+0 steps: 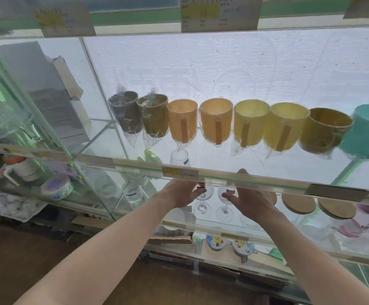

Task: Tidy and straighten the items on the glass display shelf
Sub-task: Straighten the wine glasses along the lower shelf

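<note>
A glass display shelf (pixel 267 180) runs across the view, and on it stands a row of plastic-wrapped mugs, from a dark brown mug (pixel 125 112) at the left through an orange mug (pixel 182 119) and a yellow mug (pixel 250 123) to a teal cup (pixel 368 133) at the right. Below the shelf edge, two stemmed wine glasses (pixel 203 199) (pixel 225 205) stand side by side on the lower shelf. My left hand (pixel 179 192) and my right hand (pixel 247 197) reach under the upper shelf on either side of these glasses, fingers apart, close to the bowls.
More clear glasses (pixel 132 191) stand left of the wine glasses. Round wooden lids (pixel 298 203) lie to the right. A white jug (pixel 25 168) and a round tin (pixel 58 187) sit in the left cabinet. Price labels (pixel 180 171) line the shelf edges.
</note>
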`<action>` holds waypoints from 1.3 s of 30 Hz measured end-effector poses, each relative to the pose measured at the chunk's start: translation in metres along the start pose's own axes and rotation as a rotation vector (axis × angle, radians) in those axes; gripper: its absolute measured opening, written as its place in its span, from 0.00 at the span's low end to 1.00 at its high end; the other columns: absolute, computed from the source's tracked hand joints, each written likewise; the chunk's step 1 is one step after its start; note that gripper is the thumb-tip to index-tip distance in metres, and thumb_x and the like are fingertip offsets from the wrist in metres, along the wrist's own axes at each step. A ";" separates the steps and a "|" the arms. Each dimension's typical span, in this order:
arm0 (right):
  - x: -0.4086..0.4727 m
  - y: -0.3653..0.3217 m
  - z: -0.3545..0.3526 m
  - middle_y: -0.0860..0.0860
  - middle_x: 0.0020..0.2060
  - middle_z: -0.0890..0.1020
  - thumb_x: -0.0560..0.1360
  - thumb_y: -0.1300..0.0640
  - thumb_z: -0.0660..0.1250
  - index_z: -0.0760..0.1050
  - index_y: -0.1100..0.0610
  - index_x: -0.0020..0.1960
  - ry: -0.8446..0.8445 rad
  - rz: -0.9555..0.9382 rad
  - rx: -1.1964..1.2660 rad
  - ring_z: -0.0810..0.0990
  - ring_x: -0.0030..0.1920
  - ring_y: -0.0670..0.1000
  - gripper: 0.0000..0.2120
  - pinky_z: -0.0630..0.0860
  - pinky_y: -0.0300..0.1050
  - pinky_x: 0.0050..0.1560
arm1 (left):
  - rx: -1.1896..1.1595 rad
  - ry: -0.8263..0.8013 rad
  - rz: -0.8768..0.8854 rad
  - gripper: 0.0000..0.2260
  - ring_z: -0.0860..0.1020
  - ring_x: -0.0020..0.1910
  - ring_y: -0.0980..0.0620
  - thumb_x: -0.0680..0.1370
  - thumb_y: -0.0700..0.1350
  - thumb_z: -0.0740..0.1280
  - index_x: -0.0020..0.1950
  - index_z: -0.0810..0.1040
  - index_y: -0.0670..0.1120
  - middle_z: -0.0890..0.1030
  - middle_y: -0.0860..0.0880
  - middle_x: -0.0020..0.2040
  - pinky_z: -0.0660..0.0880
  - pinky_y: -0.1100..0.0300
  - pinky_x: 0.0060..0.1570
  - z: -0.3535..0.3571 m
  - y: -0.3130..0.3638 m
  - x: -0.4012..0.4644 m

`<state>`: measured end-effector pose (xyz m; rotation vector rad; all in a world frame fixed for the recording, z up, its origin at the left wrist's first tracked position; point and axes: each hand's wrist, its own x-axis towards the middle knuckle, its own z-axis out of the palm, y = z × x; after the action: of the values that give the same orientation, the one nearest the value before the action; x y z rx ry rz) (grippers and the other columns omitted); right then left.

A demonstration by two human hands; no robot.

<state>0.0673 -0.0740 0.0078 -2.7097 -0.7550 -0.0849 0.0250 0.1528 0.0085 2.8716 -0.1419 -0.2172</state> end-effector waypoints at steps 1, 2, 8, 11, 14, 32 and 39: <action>-0.001 -0.001 -0.001 0.52 0.55 0.73 0.77 0.43 0.71 0.71 0.58 0.58 0.018 0.004 -0.016 0.79 0.52 0.57 0.21 0.67 0.45 0.41 | 0.003 0.017 0.009 0.19 0.76 0.66 0.41 0.86 0.56 0.57 0.70 0.73 0.47 0.77 0.43 0.68 0.72 0.51 0.59 0.001 0.000 0.000; -0.001 -0.001 -0.001 0.53 0.55 0.73 0.77 0.43 0.72 0.72 0.58 0.59 0.035 0.008 -0.034 0.78 0.52 0.58 0.22 0.66 0.45 0.41 | 0.009 0.036 0.022 0.20 0.73 0.70 0.41 0.85 0.56 0.58 0.73 0.71 0.46 0.74 0.42 0.72 0.71 0.51 0.64 0.003 0.000 0.000; -0.005 -0.007 0.000 0.54 0.55 0.73 0.75 0.42 0.72 0.74 0.55 0.61 0.172 -0.033 -0.130 0.75 0.55 0.58 0.22 0.67 0.47 0.41 | -0.001 0.214 0.104 0.27 0.66 0.74 0.42 0.82 0.55 0.65 0.76 0.62 0.44 0.66 0.44 0.74 0.65 0.48 0.74 0.010 -0.003 -0.003; -0.004 -0.017 0.001 0.55 0.55 0.72 0.77 0.43 0.69 0.73 0.56 0.61 0.198 -0.069 -0.101 0.72 0.54 0.59 0.20 0.72 0.53 0.48 | -0.014 0.250 0.071 0.29 0.63 0.77 0.42 0.83 0.57 0.63 0.78 0.60 0.45 0.66 0.44 0.77 0.61 0.47 0.77 0.008 0.001 -0.017; -0.005 -0.030 0.004 0.57 0.56 0.75 0.78 0.43 0.67 0.72 0.57 0.61 0.183 -0.101 -0.114 0.74 0.54 0.61 0.21 0.72 0.57 0.53 | 0.011 0.275 0.011 0.29 0.61 0.78 0.42 0.83 0.58 0.61 0.78 0.60 0.44 0.66 0.44 0.78 0.57 0.46 0.79 0.008 -0.007 -0.031; 0.055 -0.132 0.053 0.55 0.57 0.76 0.78 0.41 0.65 0.76 0.56 0.61 0.083 -0.114 -0.262 0.75 0.55 0.60 0.20 0.68 0.57 0.58 | -0.006 0.253 -0.153 0.31 0.64 0.75 0.45 0.80 0.64 0.56 0.79 0.56 0.52 0.66 0.48 0.78 0.63 0.43 0.74 0.006 -0.156 -0.077; 0.097 -0.150 0.070 0.57 0.59 0.76 0.69 0.57 0.63 0.74 0.56 0.60 0.087 0.082 -0.329 0.76 0.54 0.60 0.19 0.65 0.55 0.57 | -0.131 0.168 -0.053 0.32 0.69 0.74 0.40 0.82 0.63 0.56 0.81 0.51 0.51 0.66 0.45 0.79 0.68 0.43 0.72 0.012 -0.181 -0.043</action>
<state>0.0717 0.1172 -0.0003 -3.0184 -0.6517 -0.3328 -0.0050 0.3292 -0.0444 2.7498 -0.0186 0.0057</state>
